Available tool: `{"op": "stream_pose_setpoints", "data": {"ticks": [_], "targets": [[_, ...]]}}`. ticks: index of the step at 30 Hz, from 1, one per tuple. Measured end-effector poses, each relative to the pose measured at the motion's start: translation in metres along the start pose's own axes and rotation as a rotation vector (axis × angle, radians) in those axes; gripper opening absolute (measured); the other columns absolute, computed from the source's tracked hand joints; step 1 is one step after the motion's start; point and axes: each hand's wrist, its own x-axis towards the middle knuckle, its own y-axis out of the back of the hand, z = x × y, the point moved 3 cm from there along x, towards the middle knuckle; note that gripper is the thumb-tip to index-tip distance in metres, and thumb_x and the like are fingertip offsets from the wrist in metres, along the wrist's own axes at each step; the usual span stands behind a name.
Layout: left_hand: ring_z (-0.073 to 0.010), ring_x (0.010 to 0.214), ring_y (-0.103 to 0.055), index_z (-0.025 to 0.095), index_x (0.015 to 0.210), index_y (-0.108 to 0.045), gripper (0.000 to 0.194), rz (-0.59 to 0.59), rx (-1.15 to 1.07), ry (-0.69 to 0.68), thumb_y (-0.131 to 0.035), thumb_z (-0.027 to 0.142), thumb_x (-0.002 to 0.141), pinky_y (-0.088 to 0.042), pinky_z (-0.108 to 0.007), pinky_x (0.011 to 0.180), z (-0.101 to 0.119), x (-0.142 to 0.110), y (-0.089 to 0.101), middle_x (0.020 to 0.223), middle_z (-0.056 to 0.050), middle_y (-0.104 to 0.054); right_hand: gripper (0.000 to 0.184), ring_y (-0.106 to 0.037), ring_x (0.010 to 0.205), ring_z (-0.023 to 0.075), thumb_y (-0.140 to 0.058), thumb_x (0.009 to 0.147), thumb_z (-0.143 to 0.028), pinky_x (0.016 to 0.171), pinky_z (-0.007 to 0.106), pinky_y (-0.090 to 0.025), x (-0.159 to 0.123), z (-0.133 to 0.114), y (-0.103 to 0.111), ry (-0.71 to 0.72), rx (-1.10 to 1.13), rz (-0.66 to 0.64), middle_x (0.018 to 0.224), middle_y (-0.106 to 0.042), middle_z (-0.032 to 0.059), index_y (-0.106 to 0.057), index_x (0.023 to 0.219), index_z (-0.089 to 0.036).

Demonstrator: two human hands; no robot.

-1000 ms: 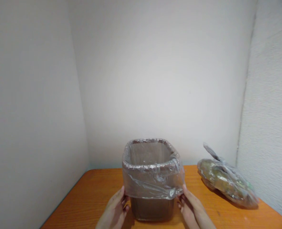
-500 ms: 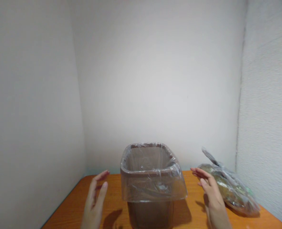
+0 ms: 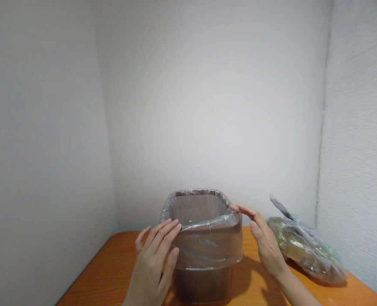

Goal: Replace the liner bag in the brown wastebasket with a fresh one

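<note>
A brown trash bin stands upright on the wooden table, lined with a clear plastic bag folded out over its rim. My left hand lies at the bin's near left corner, fingers outstretched on or just before the rim, palm turned down. At the right side of the rim, the fingertips of my right hand touch the liner, its fingers straight and the thumb apart. Between the two hands the liner is stretched along the near rim. Neither hand grips anything that shows.
A tied clear plastic bag with yellowish-green contents lies to the right on the orange-brown wooden table. White walls stand behind and on both sides.
Both hands have moved inward to the bin from either side, my left hand to its near left corner and my right hand to its right rim. The liner's front right edge looks drawn in.
</note>
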Motion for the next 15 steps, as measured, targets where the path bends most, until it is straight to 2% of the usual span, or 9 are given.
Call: {"op": "stream_pose_setpoints", "data": {"ticks": [4, 6, 8, 10, 12, 15], "targets": [[-0.0192, 0.138, -0.043, 0.035, 0.144, -0.045, 0.05, -0.008, 0.134, -0.094, -0.048, 0.021, 0.096, -0.014, -0.041, 0.12, 0.0, -0.004, 0.0, 0.148, 0.0, -0.052, 0.041, -0.045, 0.133, 0.0249, -0.038, 0.099, -0.046, 0.115, 0.045, -0.027, 0.005, 0.002, 0.004, -0.011, 0.025, -0.009, 0.14, -0.058, 0.0056, -0.053, 0.134, -0.029], [-0.0192, 0.144, -0.034, 0.034, 0.147, -0.038, 0.051, 0.075, 0.09, -0.033, -0.046, 0.024, 0.097, -0.018, -0.042, 0.122, -0.006, -0.012, 0.001, 0.156, -0.002, -0.041, 0.045, -0.041, 0.137, 0.0256, -0.041, 0.098, -0.046, 0.116, 0.046, -0.027, 0.003, 0.001, 0.008, 0.007, 0.016, 0.018, 0.146, -0.051, 0.0065, -0.049, 0.139, -0.029], [-0.0207, 0.148, -0.025, 0.032, 0.15, -0.032, 0.052, 0.16, -0.062, 0.166, -0.044, 0.033, 0.099, -0.019, -0.044, 0.123, -0.025, -0.024, -0.001, 0.161, -0.003, -0.03, 0.049, -0.038, 0.14, 0.0272, -0.045, 0.097, -0.047, 0.116, 0.048, -0.028, -0.008, 0.007, 0.012, -0.01, 0.027, 0.071, 0.151, -0.045, 0.0075, -0.045, 0.142, -0.029], [-0.0222, 0.149, -0.025, 0.028, 0.15, -0.03, 0.054, 0.179, -0.294, 0.448, -0.039, 0.045, 0.099, -0.018, -0.047, 0.124, -0.055, -0.043, -0.011, 0.161, -0.006, -0.029, 0.051, -0.04, 0.139, 0.0284, -0.049, 0.094, -0.049, 0.114, 0.049, -0.03, -0.029, 0.023, 0.008, -0.103, 0.075, 0.091, 0.151, -0.045, 0.0084, -0.044, 0.141, -0.029], [-0.0249, 0.145, -0.035, 0.022, 0.146, -0.039, 0.059, 0.118, -0.56, 0.697, -0.034, 0.056, 0.098, -0.021, -0.048, 0.123, -0.087, -0.062, -0.031, 0.156, -0.011, -0.038, 0.051, -0.045, 0.136, 0.0292, -0.052, 0.091, -0.052, 0.113, 0.049, -0.033, -0.057, 0.045, -0.006, -0.247, 0.144, 0.085, 0.147, -0.05, 0.0092, -0.048, 0.137, -0.03], [-0.0301, 0.139, -0.045, 0.017, 0.134, -0.055, 0.062, -0.031, -0.776, 0.86, -0.046, 0.061, 0.09, -0.033, -0.048, 0.118, -0.116, -0.083, -0.063, 0.15, -0.017, -0.047, 0.056, -0.047, 0.135, 0.0302, -0.053, 0.087, -0.06, 0.113, 0.047, -0.034, -0.101, 0.073, -0.036, -0.494, 0.216, 0.087, 0.144, -0.055, 0.0104, -0.055, 0.134, -0.03]]}}
